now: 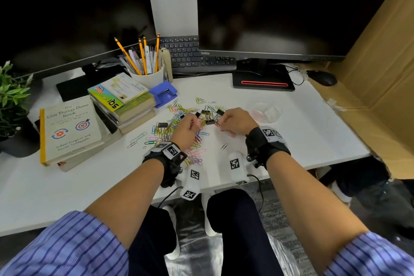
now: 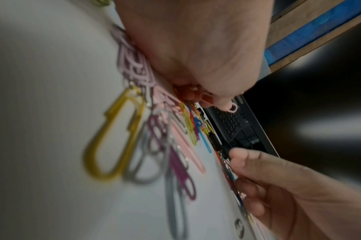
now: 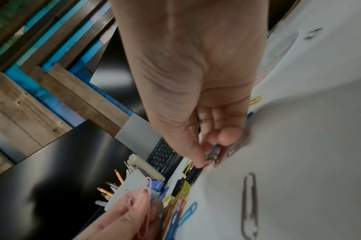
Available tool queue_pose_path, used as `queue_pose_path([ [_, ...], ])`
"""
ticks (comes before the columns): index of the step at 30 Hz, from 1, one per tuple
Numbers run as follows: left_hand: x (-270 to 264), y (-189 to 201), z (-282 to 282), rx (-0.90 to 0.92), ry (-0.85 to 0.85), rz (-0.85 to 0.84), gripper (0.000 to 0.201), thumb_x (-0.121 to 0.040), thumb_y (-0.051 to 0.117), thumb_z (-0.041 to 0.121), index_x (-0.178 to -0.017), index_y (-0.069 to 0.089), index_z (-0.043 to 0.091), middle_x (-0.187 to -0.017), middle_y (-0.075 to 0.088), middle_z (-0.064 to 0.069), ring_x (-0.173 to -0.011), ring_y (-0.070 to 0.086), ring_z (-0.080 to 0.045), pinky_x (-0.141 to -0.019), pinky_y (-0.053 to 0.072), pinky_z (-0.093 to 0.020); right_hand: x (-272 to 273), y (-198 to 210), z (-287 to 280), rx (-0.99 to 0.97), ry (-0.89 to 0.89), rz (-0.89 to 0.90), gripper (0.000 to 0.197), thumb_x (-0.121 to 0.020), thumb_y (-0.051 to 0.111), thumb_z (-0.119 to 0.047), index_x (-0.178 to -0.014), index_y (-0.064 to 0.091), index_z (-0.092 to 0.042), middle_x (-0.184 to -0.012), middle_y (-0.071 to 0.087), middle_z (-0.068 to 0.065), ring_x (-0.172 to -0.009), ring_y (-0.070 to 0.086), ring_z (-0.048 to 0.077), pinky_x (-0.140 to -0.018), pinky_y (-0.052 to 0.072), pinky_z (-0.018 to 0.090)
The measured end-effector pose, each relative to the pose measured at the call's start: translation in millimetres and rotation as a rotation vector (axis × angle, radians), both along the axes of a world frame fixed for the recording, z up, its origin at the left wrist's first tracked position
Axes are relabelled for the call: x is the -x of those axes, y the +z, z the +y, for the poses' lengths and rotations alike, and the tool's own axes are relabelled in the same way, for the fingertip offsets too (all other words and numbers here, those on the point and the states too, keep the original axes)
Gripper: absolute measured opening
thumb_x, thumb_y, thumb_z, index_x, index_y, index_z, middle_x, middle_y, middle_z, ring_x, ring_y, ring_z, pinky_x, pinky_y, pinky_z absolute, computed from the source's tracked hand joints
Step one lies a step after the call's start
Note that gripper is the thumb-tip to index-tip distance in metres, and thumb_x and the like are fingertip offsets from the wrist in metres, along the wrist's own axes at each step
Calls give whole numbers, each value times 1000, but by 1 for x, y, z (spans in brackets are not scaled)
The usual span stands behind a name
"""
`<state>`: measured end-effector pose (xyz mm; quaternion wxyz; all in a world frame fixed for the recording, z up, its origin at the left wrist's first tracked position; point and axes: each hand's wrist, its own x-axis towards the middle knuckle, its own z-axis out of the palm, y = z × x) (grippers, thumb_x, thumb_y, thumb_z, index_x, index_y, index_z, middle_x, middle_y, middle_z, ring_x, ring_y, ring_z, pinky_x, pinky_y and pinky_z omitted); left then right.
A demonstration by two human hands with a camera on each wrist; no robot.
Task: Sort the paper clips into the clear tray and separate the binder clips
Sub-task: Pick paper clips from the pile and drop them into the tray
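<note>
On the white desk in the head view, both hands are working in the pile of paper clips, black binder clips mixed in, clear tray sitting just right of the pile. In the left wrist view, the left hand is pinching pink clips. In the right wrist view, the right hand is pinching a red and blue bunch off the desk. Looks like the gathering step; next they're needing to carry those over and drop them in the tray
</note>
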<state>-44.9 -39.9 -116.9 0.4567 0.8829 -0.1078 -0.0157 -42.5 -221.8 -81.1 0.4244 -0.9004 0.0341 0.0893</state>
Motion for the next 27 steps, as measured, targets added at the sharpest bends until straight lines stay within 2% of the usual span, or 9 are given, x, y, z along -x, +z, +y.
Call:
queue_pose_path([
  [3, -1, -4, 6, 95, 41, -4, 13, -100, 39, 17, -89, 38, 12, -68, 34, 6, -61, 31, -13, -64, 28, -28, 2, -5, 9, -161, 95, 12, 13, -80, 64, 0, -81, 65, -13, -50, 60, -4, -35, 48, 5, -46, 42, 22],
  [8, -9, -12, 12, 178, 82, -47, 9, -99, 44, 17, -92, 40, 14, -73, 40, 9, -77, 41, -16, -74, 34, -30, 8, -13, 30, -111, 302, -50, 14, -83, 68, -9, -96, 73, -8, -83, 66, 2, -68, 55, 5, -62, 44, 8],
  [11, -8, -11, 12, 143, 84, -57, 8, -99, 44, 15, -92, 41, 14, -73, 41, 11, -74, 41, -16, -67, 34, -27, 5, -18, 28, -165, 106, -192, 11, -85, 65, -8, -92, 73, -7, -91, 70, 6, -76, 58, 8, -68, 44, 6],
  [15, -7, -9, 11, 128, 73, -67, 9, -98, 43, 12, -90, 41, 14, -72, 41, 12, -69, 41, -13, -66, 33, -26, -3, -24, 4, -68, -257, -315, 19, -83, 55, -1, -91, 72, -4, -96, 72, 12, -79, 59, 13, -71, 45, 16],
  [21, -9, -9, 9, 203, 96, 70, 13, -96, 44, 9, -95, 52, 19, -74, 59, 6, -79, 54, -18, -88, 47, -39, -2, -24, -3, 51, -149, -194, 13, -77, 67, -6, -89, 73, -6, -90, 66, 5, -88, 58, 13, -80, 49, 24],
  [23, -9, -9, 8, 196, 106, 58, 12, -93, 50, 7, -92, 55, 17, -82, 63, 2, -85, 56, -16, -91, 48, -30, -3, -22, 0, 81, -117, -194, 9, -82, 64, -7, -85, 73, -6, -90, 68, 6, -85, 56, 12, -85, 51, 28],
  [24, -8, -7, 8, 199, 107, 35, 10, -91, 54, 6, -91, 56, 17, -86, 62, 2, -86, 56, -13, -88, 47, -17, -4, -22, 2, 111, -96, -187, 10, -84, 62, -8, -84, 72, -7, -91, 68, 7, -84, 55, 12, -83, 49, 27],
  [25, -6, -6, 8, 189, 109, 13, 9, -89, 58, 7, -90, 57, 16, -88, 61, 4, -85, 55, -10, -78, 43, -2, -3, -21, 5, 125, -71, -182, 11, -86, 60, -9, -84, 71, -7, -95, 69, 7, -84, 54, 12, -79, 47, 24],
  [27, -5, -6, 9, 179, 111, -20, 6, -88, 63, 12, -87, 58, 16, -86, 60, 8, -78, 54, -3, -64, 36, 7, -3, -22, 10, 119, -25, -191, 13, -89, 56, -9, -85, 68, -10, -98, 69, 6, -84, 54, 12, -73, 41, 19],
])
